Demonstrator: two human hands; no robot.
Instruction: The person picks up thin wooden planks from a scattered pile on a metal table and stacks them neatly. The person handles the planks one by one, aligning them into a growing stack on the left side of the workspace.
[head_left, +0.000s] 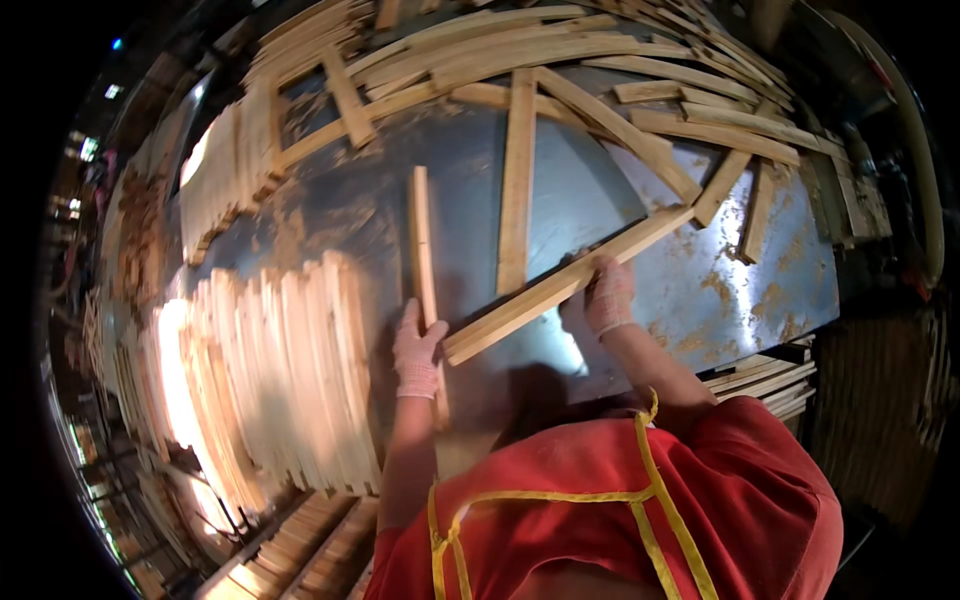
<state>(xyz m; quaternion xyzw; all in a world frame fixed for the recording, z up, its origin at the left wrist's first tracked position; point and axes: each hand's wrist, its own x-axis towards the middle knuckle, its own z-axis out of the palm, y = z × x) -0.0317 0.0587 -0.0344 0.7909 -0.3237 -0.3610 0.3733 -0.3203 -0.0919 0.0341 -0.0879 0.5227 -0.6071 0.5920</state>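
My left hand (418, 352), in a pale knit glove, is closed on a narrow wooden strip (421, 240). The strip points away from me, and its near end shows below the hand. In a similar glove, my right hand (610, 300) grips a thicker wooden slat (540, 297) near its middle. That slat lies slantwise, its near left end close to my left fingers and its far end by the loose boards on the right. Just beyond it, another flat board (517, 180) rests on the grey metal table (460, 180).
A row of pale slats (290, 370) stands close on my left, with another stack (232, 165) behind. Long boards (500, 55) are heaped along the far side. Loose pieces (725, 185) and sawdust (720, 285) lie on the right. More strips (765, 385) sit below the right edge.
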